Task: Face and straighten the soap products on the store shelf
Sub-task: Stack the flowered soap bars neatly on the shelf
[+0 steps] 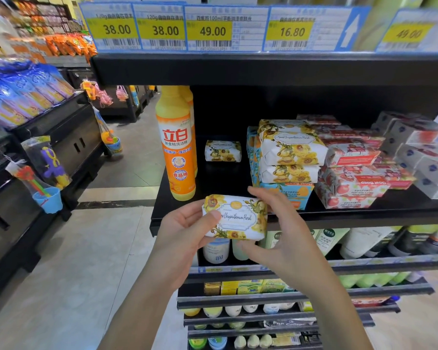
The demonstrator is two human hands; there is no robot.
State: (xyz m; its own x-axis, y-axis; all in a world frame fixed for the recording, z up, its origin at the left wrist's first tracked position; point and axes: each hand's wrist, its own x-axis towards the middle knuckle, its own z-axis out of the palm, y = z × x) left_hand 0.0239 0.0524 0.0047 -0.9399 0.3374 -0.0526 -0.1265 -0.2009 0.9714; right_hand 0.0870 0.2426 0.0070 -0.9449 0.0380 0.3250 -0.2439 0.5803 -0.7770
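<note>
Both hands pinch one yellow-flowered soap bar (235, 217) just in front of the shelf (364, 213) edge: left hand (185, 231) at its left end, right hand (278, 238) around its right, label up, likely to check its face before placing it beside the lone bar (223, 150) farther back.

Orange detergent bottle (177, 157) upright, left of centre. Yellow price tags (213, 30) in a row overhead. Further left: blue packets (18, 97) stacked, orange snack bags (68, 45) behind, toy bucket (48, 199) hanging off black display (68, 137).
</note>
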